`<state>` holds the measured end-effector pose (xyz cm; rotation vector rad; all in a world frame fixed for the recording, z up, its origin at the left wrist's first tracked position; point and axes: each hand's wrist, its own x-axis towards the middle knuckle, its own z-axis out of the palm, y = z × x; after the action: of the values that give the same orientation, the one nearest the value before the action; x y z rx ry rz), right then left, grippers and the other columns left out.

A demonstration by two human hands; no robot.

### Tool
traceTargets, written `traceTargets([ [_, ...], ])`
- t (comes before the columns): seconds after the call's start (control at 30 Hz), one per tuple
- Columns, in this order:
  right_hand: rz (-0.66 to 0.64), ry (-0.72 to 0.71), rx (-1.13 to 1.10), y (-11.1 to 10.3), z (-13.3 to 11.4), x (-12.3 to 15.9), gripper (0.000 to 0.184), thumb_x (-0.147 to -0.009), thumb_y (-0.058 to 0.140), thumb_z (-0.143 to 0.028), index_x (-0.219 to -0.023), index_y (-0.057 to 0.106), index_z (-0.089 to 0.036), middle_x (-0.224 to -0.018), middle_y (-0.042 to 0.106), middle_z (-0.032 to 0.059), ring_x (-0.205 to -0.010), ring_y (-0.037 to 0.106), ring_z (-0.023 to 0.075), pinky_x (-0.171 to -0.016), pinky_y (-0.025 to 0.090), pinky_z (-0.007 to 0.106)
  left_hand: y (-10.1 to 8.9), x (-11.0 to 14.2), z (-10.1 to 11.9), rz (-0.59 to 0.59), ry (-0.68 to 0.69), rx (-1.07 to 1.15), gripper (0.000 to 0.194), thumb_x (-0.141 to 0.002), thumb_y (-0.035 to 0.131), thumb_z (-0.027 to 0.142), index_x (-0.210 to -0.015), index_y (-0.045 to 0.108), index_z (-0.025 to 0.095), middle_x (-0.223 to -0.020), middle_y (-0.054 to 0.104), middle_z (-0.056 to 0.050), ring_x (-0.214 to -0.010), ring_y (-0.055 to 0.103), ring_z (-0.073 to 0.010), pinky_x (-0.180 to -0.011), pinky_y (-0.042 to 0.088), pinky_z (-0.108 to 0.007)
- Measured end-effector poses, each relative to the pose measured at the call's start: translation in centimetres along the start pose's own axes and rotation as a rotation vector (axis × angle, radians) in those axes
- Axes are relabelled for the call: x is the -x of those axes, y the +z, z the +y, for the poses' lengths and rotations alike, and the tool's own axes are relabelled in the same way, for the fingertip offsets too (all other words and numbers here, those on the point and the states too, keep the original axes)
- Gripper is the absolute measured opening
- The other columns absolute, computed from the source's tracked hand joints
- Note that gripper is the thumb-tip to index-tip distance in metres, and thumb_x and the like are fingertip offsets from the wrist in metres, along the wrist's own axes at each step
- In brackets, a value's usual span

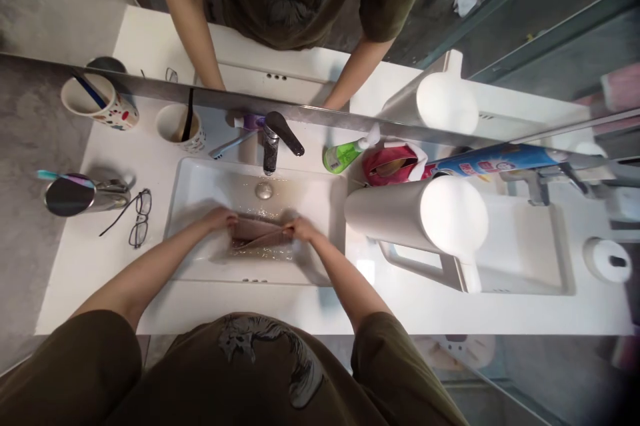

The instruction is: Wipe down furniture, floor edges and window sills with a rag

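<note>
Both my hands hold a wet, brownish-pink cloth (257,231) stretched between them, low in a white rectangular sink basin (255,277). My left hand (220,218) pinches the cloth's left end. My right hand (301,228) grips its right end. Brownish water lies in the basin around the cloth. A chrome drain (263,191) sits just beyond the cloth, and a black-and-chrome faucet (273,143) rises behind the basin.
Left of the sink are two toothbrush cups (177,127), a metal tumbler (85,194) on its side and eyeglasses (139,218). A green-labelled bottle (343,156), pink pouch (390,165) and white jug (417,213) stand right. A mirror (280,26) runs along the back.
</note>
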<state>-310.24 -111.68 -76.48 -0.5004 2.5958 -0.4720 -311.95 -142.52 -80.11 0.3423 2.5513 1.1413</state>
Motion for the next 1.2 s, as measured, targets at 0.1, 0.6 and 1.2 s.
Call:
traceTargets([
  [0.1,0.144,0.031,-0.07,-4.1,0.0,-1.3,0.017,-0.083,0.068,-0.025,-0.093,0.078,-0.014,-0.081,0.076,0.0014,-0.07,0.064,0.0111,-0.066,0.044,0.018,-3.4,-2.0,1.4,0.116,0.0,0.015,0.017,-0.075,0.067,0.026,-0.059,0.066,0.022,-0.055,0.062,-0.002,-0.066,0.061,-0.0208,-0.073,0.043,-0.028],
  [0.6,-0.005,-0.025,-0.145,-1.0,-0.5,4.7,0.019,-0.076,0.069,-0.007,-0.079,0.08,-0.022,-0.081,0.078,0.0,-0.077,0.068,0.0142,-0.076,0.048,0.022,-0.6,5.7,0.1,-0.035,-0.047,0.378,0.012,-0.052,0.079,0.021,-0.05,0.068,0.025,-0.054,0.068,0.002,-0.046,0.055,-0.0155,-0.051,0.037,-0.021],
  [1.2,0.291,0.121,0.286,7.4,-0.8,-3.6,0.057,-0.099,0.041,-0.049,-0.152,0.036,-0.03,-0.162,0.029,0.0085,-0.152,0.018,0.0314,-0.12,0.006,0.062,7.8,-0.2,-1.2,0.094,0.272,-0.296,0.045,-0.081,0.067,0.029,-0.126,0.066,0.034,-0.146,0.054,-0.009,-0.145,0.033,-0.036,-0.117,-0.003,-0.063],
])
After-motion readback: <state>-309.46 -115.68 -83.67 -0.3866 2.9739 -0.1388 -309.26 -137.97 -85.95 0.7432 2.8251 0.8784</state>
